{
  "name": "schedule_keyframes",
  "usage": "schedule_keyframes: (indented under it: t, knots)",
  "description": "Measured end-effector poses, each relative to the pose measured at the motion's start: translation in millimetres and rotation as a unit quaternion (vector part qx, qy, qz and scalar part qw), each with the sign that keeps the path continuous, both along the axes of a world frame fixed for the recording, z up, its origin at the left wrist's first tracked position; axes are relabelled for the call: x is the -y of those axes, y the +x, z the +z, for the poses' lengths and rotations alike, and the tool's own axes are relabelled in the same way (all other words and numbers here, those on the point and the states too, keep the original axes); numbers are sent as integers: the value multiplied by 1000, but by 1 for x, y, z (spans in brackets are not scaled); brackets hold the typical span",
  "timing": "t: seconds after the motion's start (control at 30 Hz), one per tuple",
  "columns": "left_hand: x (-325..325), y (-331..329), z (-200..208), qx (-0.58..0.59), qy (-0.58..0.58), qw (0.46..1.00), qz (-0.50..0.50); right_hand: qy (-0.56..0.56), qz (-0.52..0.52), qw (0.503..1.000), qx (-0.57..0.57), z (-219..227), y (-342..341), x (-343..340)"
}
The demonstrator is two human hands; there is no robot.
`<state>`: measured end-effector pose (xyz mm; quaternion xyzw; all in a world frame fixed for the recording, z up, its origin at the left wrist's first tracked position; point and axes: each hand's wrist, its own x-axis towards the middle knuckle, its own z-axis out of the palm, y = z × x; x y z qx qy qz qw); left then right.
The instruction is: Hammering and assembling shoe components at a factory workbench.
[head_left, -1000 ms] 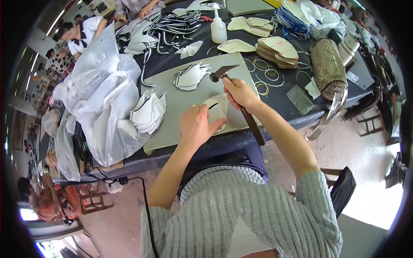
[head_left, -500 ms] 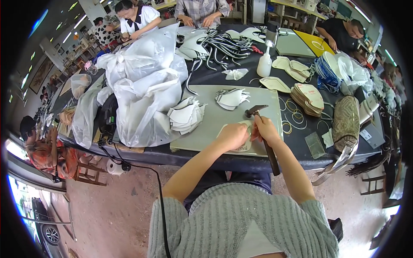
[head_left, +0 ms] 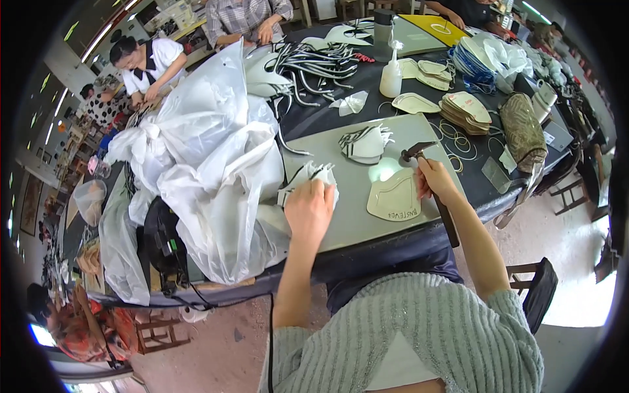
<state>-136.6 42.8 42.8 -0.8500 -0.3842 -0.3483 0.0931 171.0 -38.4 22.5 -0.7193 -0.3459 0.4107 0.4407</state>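
My right hand (head_left: pixel 432 178) is closed round the wooden handle of a hammer (head_left: pixel 447 223); its metal head points up and away. Beside it, a cream template (head_left: pixel 392 196) with a curved outline and handwriting lies flat on a grey board (head_left: pixel 354 232). My left hand (head_left: pixel 311 208) is on the left pile of white cut pieces (head_left: pixel 303 178), its fingers together and bent over the near edge. Those fingers partly hide the pile. Farther back on the board sits a second pile of white cut pieces (head_left: pixel 364 144) with dark edges.
Large white plastic bags (head_left: pixel 209 177) bulge at the left. Beyond the board lie black-and-white strips (head_left: pixel 321 65), a squeeze bottle (head_left: pixel 391 78) and stacked templates (head_left: pixel 465 111). A patterned pouch (head_left: pixel 523 131) is at the right. Co-workers sit around the table.
My left hand has moved left from the template to the left pile, uncovering the template. My right hand still holds the hammer. The view has turned, tilting the table.
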Motion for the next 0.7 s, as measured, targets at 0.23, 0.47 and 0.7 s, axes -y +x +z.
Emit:
schedule_keyframes:
  t: [0.23, 0.47, 0.7]
  knots:
    - [-12, -43, 18, 79, -175, 978, -75, -3, -52, 998, 34, -1, -9, 5]
    - [28, -20, 11, -68, -282, 956, -48, 3, -43, 999, 20, -4, -3, 6]
    - [-10, -26, -12, 77, -415, 905, -47, 10, 3, 997, -71, 3, 6, 7]
